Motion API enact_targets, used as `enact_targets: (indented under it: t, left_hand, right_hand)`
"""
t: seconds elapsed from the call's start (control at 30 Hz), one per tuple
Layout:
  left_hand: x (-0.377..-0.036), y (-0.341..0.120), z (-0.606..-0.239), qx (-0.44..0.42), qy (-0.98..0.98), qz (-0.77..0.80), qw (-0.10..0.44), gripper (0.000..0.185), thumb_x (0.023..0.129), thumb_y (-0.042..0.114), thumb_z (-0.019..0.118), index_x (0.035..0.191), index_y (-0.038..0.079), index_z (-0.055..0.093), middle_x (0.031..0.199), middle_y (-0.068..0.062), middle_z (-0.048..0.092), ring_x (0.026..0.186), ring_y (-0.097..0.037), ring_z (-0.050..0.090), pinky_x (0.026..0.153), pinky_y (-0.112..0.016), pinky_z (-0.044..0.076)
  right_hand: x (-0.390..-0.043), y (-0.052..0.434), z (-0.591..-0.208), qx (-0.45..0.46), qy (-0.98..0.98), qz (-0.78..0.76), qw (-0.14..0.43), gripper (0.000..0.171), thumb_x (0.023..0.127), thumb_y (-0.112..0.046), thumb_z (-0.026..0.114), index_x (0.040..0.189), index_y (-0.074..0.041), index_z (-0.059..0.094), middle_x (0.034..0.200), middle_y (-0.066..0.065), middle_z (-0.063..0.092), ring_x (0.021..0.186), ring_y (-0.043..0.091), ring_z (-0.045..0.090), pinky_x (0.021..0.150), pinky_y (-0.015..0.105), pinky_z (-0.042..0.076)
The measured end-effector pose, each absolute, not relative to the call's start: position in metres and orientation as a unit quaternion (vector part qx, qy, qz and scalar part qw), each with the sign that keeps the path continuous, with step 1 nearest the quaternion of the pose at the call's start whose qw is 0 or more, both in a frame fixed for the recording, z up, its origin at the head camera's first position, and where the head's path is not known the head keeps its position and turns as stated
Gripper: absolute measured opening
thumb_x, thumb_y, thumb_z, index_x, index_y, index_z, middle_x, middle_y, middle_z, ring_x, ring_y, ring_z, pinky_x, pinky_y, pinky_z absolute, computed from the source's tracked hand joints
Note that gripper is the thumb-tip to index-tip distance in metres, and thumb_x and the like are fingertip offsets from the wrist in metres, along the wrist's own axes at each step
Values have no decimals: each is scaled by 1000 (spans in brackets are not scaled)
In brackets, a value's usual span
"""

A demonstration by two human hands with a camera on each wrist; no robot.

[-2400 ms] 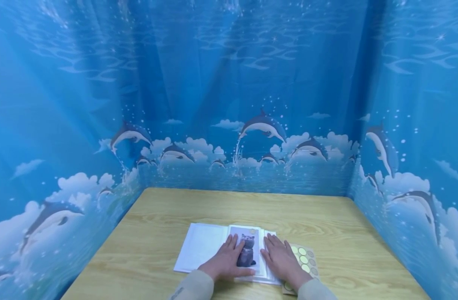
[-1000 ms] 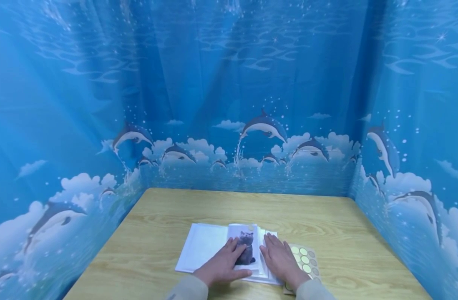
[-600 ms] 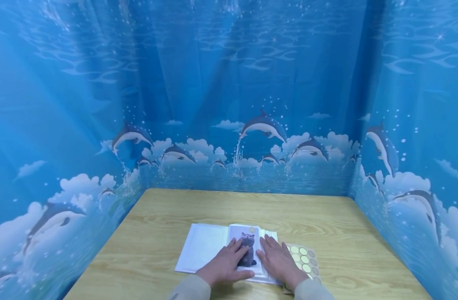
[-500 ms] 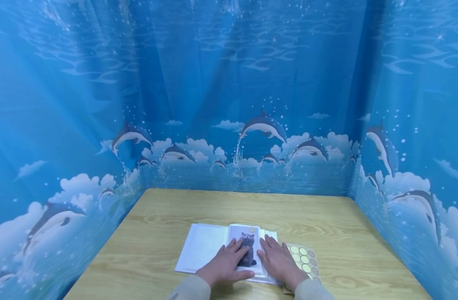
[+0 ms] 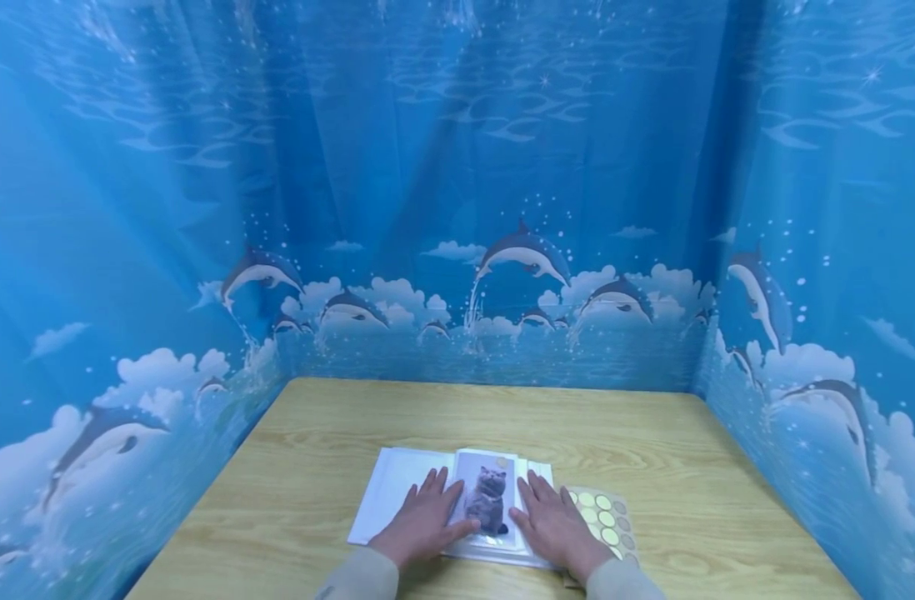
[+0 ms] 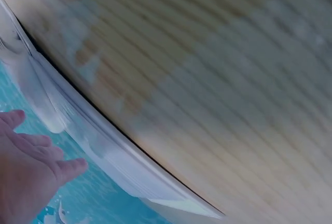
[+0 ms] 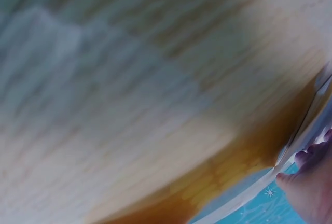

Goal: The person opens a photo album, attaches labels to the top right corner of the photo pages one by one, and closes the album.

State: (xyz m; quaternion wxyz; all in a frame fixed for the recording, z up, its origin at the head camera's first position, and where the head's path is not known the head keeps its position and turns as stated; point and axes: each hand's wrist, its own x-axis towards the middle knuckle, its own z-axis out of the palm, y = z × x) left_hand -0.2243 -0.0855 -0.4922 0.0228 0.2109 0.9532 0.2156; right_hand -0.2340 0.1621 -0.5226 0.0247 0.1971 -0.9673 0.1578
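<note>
A cat photograph (image 5: 487, 500) is lying face up near the front edge of the worktop (image 5: 652, 433), resting on the right-hand page of an open white album (image 5: 397, 492), with a small round sticker (image 5: 502, 461) sitting at its top edge and, by appearance, fixing it to the page. The left hand (image 5: 422, 525) is lying flat just left of the picture, its fingers (image 5: 432, 483) straight and slightly spread, the thumb touching the picture's lower left edge; the flat palm is probably keeping the page from springing up (the left wrist view shows the stacked leaves curving away from the wood). The right hand (image 5: 551, 523) is mirroring it on the other side, fingers extended and close together, pressing the right margin of the page rather than gripping anything. Placed so, the two hands are bracketing the photograph and leaving its whole face uncovered. Just beside the right hand, partly under the wrist, a sheet of round yellow-green stickers (image 5: 606, 518) is lying flat, within easy reach. Behind and to both sides, a blue curtain printed with dolphins (image 5: 525, 250) is enclosing the worktop.
</note>
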Motion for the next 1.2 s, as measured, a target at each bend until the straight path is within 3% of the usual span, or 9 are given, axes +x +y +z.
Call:
enact_targets:
  t: [0.93, 1.2]
  left_hand:
    - [-227, -151, -502, 53, 975, 216, -3, 80, 90, 45, 68, 141, -11, 44, 149, -43, 24, 139, -59, 19, 108, -75, 17]
    - [-228, -165, -508, 17, 978, 210, 10, 85, 91, 49, 65, 141, -15, 39, 150, -41, 22, 141, -57, 17, 110, -72, 14]
  right_hand:
    - [-233, 163, -520, 199, -967, 157, 8, 69, 104, -50, 36, 150, 1, 37, 157, 24, 28, 144, 42, 27, 114, 67, 17]
    - [-232, 164, -520, 198, -966, 164, 9, 68, 105, -49, 37, 150, 2, 38, 157, 25, 28, 144, 42, 27, 114, 67, 16]
